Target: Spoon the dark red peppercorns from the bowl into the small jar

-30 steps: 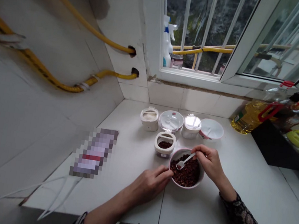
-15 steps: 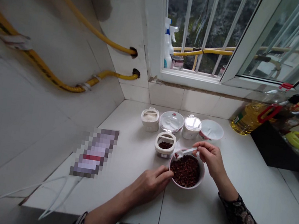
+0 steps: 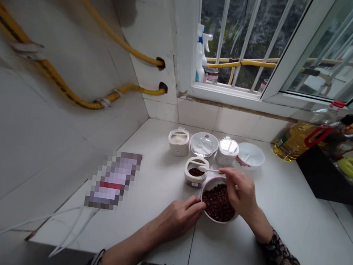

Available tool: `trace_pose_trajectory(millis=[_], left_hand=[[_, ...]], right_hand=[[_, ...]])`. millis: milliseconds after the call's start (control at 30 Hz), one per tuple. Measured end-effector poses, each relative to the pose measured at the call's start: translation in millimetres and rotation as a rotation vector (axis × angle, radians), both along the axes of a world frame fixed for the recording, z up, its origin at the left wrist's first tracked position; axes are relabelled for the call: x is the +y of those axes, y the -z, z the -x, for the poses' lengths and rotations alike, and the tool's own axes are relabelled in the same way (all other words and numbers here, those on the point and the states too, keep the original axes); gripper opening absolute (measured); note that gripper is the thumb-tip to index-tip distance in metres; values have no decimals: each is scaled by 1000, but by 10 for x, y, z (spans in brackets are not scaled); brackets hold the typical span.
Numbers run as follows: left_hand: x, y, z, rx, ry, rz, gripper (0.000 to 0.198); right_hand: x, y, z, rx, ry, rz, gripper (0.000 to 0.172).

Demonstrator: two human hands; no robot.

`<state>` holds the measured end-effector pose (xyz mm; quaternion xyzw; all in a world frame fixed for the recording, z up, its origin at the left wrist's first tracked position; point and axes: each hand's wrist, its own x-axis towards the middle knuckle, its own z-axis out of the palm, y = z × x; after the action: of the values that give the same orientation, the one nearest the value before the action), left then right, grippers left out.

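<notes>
My left hand point(image 3: 183, 217) grips the left rim of a white bowl point(image 3: 218, 222), thumb and fingers closed on it. Dark red dried flakes point(image 3: 217, 203), like crushed chili, fill much of that bowl. Above its far side, my right hand point(image 3: 243, 193) pinches the handle of a small white spoon point(image 3: 212, 170). The spoon's head is over the opening of a seasoning jar point(image 3: 194, 182), which stands just behind the bowl. Inside the jar lie dark red flakes of the same look. Whether the spoon still carries flakes, I cannot make out.
Behind stand two more seasoning jars point(image 3: 178, 146) point(image 3: 227, 154) and two white bowls point(image 3: 203, 143) point(image 3: 250, 156). An oil bottle point(image 3: 291, 141) and a black rack point(image 3: 318, 178) of condiments are on the right. A blurred-out object point(image 3: 114, 181) with a white cable lies left.
My right hand has swung the spoon from above the bowl's flakes up and left to the jar's opening. My left hand stays on the bowl's rim.
</notes>
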<state>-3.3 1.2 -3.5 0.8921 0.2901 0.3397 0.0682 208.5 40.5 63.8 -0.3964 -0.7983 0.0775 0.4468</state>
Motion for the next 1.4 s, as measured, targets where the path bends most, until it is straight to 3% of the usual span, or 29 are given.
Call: trace_pose_trajectory(millis=[133, 400, 733, 1000, 1400], left_hand=[[-2, -13, -1, -2, 2, -8, 18], [-5, -22, 2, -18, 4, -3, 18], [-6, -11, 5, -19, 8, 7, 18], [-7, -8, 5, -12, -5, 6, 18], [-4, -7, 6, -24, 3, -6, 18]], right_hand=[[8, -41, -147, 125, 80, 80, 21], [54, 130, -193, -209, -13, 196, 22], [73, 77, -245, 150, 41, 478, 23], [51, 78, -238, 86, 22, 393, 23], [62, 69, -245, 175, 33, 506, 22]])
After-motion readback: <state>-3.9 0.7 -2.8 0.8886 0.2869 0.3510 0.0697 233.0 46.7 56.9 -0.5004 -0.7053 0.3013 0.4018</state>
